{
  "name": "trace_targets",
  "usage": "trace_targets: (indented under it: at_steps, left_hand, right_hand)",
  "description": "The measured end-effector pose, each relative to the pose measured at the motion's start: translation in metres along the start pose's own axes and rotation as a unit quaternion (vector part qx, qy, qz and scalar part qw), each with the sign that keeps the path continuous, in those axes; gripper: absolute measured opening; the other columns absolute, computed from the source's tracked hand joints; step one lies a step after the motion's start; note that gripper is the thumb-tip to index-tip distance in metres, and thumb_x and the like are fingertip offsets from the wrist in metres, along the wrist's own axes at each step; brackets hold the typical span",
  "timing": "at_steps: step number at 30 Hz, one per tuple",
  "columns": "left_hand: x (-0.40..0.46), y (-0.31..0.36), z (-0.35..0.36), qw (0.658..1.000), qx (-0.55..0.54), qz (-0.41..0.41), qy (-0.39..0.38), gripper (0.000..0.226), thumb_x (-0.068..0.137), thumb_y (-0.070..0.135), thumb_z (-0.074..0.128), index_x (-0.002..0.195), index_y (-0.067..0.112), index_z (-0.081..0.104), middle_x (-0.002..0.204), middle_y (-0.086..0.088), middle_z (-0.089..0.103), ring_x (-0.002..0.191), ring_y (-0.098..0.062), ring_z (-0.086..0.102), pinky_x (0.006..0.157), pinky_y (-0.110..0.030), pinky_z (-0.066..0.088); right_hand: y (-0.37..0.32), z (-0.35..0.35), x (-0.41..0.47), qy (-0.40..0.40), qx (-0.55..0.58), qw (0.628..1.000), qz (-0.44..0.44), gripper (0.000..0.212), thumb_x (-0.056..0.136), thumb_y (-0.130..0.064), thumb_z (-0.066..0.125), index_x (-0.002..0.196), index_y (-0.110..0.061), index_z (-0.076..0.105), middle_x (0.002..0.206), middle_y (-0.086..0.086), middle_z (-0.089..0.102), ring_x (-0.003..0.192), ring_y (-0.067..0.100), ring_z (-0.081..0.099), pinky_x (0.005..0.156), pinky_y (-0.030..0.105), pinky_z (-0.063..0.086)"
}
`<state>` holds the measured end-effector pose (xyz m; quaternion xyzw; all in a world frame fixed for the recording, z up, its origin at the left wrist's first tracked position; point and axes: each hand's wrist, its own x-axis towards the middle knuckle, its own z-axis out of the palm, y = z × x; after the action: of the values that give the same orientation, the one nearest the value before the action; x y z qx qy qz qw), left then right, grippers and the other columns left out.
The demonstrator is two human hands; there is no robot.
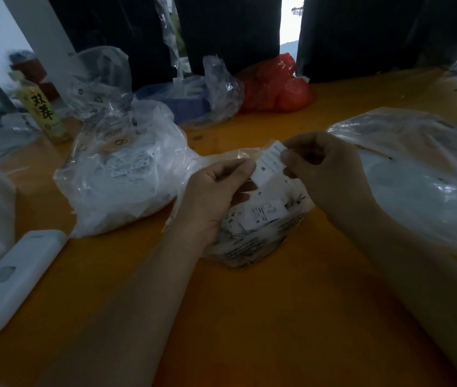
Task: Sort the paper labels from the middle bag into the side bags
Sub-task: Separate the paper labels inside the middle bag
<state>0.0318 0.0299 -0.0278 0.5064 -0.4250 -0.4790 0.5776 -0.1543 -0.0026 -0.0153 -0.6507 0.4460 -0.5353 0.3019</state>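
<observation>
While both hands meet above the middle bag point(252, 233), a single paper label point(269, 163) marked M is pinched between them — the left hand point(216, 196) grips its lower left edge with thumb and curled fingers, the right hand point(325, 171) pinches its upper right edge. Beneath the label, the middle bag lies open on the orange counter point(249, 317), showing more labels point(263, 213) printed S, XS and XL. Left of the middle bag sits a clear side bag point(121, 174) full of white labels; right of it lies another clear side bag point(423, 174). Beyond the middle bag rests a red bag point(274, 85), and to its near left — a white device point(14, 277).
</observation>
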Motion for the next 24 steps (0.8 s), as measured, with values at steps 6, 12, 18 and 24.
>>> trace_targets:
  at_steps: [6, 12, 18, 24]
  left_hand:
    - [0.0000, -0.0014, -0.0006, 1.000, -0.003, 0.011, 0.015, 0.012, 0.094, 0.016, 0.076, 0.105, 0.014, 0.081, 0.094, -0.006, 0.081, 0.083, -0.012, 0.076, 0.073, -0.020, 0.058]
    - [0.0007, -0.0019, 0.0004, 0.999, -0.003, 0.006, 0.037, 0.009, 0.096, 0.013, 0.073, 0.103, 0.009, 0.077, 0.088, -0.007, 0.080, 0.082, -0.014, 0.076, 0.071, -0.022, 0.058]
    - [0.0000, -0.0023, 0.0027, 0.997, -0.005, 0.021, 0.076, 0.004, 0.093, 0.010, 0.076, 0.097, 0.010, 0.077, 0.084, -0.005, 0.079, 0.078, -0.011, 0.074, 0.074, -0.023, 0.059]
    - [0.0010, 0.0023, 0.0013, 0.997, -0.042, -0.001, 0.063, 0.011, 0.094, 0.024, 0.077, 0.091, 0.013, 0.078, 0.086, -0.003, 0.077, 0.080, -0.012, 0.073, 0.075, -0.024, 0.058]
  right_hand:
    - [-0.0002, -0.0032, 0.0025, 0.018, 0.054, 0.997, 0.045, 0.011, 0.092, -0.021, 0.072, 0.102, -0.019, 0.070, 0.084, -0.007, 0.075, 0.075, 0.007, 0.073, 0.070, 0.020, 0.058]
    - [-0.0018, -0.0016, 0.0012, 0.016, 0.057, 0.997, 0.041, 0.008, 0.090, -0.022, 0.075, 0.095, -0.022, 0.069, 0.083, -0.009, 0.074, 0.075, 0.006, 0.073, 0.070, 0.017, 0.058]
    - [-0.0034, 0.0004, -0.0019, 0.030, 0.035, 0.999, 0.012, 0.009, 0.089, -0.024, 0.076, 0.092, -0.027, 0.068, 0.082, -0.012, 0.073, 0.075, 0.005, 0.071, 0.070, 0.016, 0.056]
    - [-0.0044, -0.0027, -0.0007, 0.031, 0.050, 0.998, 0.018, 0.009, 0.089, -0.023, 0.077, 0.093, -0.023, 0.068, 0.080, -0.010, 0.073, 0.075, 0.007, 0.072, 0.066, 0.013, 0.053]
